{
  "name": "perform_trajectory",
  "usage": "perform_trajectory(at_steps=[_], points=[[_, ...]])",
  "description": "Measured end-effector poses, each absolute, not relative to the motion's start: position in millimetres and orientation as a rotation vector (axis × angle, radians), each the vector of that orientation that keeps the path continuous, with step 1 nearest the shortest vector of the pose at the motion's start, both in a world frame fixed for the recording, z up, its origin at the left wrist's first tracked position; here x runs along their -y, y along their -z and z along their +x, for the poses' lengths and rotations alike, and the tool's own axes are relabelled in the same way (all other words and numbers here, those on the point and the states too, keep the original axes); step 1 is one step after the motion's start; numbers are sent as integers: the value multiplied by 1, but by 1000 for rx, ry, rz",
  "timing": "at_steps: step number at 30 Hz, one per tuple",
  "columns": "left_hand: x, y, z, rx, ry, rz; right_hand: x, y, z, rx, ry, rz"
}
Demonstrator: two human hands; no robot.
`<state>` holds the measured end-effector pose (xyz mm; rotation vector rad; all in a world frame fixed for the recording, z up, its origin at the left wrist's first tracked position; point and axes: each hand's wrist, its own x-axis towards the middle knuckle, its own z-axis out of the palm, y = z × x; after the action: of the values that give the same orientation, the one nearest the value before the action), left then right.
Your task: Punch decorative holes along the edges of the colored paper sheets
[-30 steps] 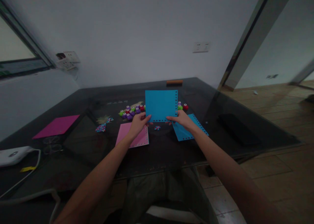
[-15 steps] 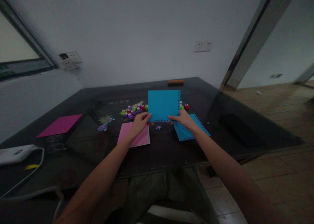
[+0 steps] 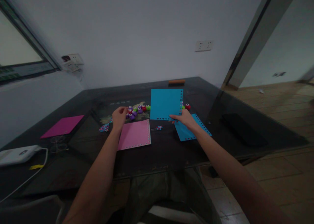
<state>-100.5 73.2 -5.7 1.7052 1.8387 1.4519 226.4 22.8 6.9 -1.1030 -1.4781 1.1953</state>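
One hand alone now holds the blue punched sheet (image 3: 165, 103) upright over the glass table (image 3: 171, 148), the right hand (image 3: 183, 118) pinching its lower edge, since the left hand (image 3: 119, 115) has let go and curls beside the small paper punches (image 3: 138, 109), grasp unclear.

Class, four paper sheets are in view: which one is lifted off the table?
The upright blue sheet, pinched at its lower edge by the right hand; the other blue sheet, the pink sheet and the magenta sheet lie flat.
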Motion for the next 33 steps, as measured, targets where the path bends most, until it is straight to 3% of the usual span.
perform_trajectory(at_steps=[8, 33], points=[[-82, 24, -125, -2148, -1094, 1934, -22, -7, 227, 1441, -1189, -1100], [-90, 37, -135, -2227, -729, 2130, -19, -13, 226, 1446, -1174, -1122]])
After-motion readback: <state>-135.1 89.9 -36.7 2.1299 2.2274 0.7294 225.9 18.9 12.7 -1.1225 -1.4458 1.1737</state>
